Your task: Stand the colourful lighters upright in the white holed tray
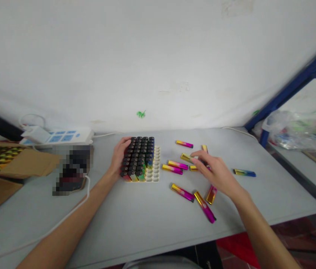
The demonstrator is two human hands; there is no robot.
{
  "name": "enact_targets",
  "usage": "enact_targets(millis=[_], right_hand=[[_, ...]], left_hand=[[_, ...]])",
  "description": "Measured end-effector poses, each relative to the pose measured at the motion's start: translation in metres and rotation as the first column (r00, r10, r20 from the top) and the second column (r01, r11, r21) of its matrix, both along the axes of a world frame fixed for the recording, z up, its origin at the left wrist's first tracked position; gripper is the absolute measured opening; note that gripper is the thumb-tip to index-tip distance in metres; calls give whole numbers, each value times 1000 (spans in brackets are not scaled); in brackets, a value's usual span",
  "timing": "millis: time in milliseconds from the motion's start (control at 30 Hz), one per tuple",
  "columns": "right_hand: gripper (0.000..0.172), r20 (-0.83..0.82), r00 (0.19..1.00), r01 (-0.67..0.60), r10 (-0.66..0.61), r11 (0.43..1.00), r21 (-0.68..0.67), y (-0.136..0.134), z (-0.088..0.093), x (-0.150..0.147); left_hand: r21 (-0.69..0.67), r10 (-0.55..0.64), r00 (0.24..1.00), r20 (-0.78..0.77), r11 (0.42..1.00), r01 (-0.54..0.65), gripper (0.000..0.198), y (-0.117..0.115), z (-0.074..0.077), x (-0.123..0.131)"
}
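A white tray [156, 175] with rows of round holes stands on the table. Upright lighters with black tops [138, 155] fill most of it, while holes on its right side and near right corner are bare. My left hand [118, 157] is curled around the left side of the tray, its fingers against the lighters. To the right, my right hand [212, 168] has its thumb and fingers closed on a gold lighter [186, 157], whose other end is hidden under the hand. Around it lie several loose yellow-and-magenta lighters [182, 192] and a yellow-and-blue lighter [244, 172].
On the left are a white power strip [68, 136], a blurred-out phone-like object [74, 168] with a white cable [87, 190], and an open cardboard box [31, 160]. A blue metal frame [295, 86] and plastic bags [284, 129] stand at right. A wall backs the table.
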State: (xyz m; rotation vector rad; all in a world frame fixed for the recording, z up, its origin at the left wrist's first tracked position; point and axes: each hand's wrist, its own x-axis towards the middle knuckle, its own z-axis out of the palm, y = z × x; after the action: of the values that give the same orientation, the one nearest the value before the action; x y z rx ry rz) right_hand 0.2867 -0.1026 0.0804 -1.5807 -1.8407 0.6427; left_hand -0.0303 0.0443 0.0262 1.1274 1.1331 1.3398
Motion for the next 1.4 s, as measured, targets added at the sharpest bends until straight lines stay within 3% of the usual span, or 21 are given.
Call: enact_targets(millis=[100,200,333,467,567,700,900,1067,1400], right_hand=[[33,-249,967,83,-56,992,99,23,0,-16],[39,-501,864,99,-56,993,61,48,-2,-35],[47,-597,797,-68,89,996,58,67,-6,-55],[38,-628,748,-277,214,961,-3,62,-16,-64],[37,-635,744,-305,208,951,-47,56,-23,-67],[44,-617,778,-230,120,968,-102,55,-30,-70],[50,-375,926,-37,41,999,16,52,-29,-77],[56,-269,963,-4,7,1000,14,45,-23,-86],[39,-203,977,65,-67,998,-16,44,-31,-91]], left_hand=[[6,2,1000,10,1000,-2,32,-1,1,1],[4,-6,1000,24,1000,6,30,-3,2,1],[-5,-9,999,33,1000,9,31,-5,3,2],[-2,-17,999,34,1000,17,31,-6,3,2],[-14,-11,1000,30,1000,12,31,-5,3,2],[-27,2,1000,6,1000,-2,30,-3,3,1],[-12,5,1000,-16,1000,-5,31,-2,1,0],[-7,1,1000,-25,1000,-1,31,-2,1,0],[-2,-6,1000,-20,1000,6,25,-3,2,0]])
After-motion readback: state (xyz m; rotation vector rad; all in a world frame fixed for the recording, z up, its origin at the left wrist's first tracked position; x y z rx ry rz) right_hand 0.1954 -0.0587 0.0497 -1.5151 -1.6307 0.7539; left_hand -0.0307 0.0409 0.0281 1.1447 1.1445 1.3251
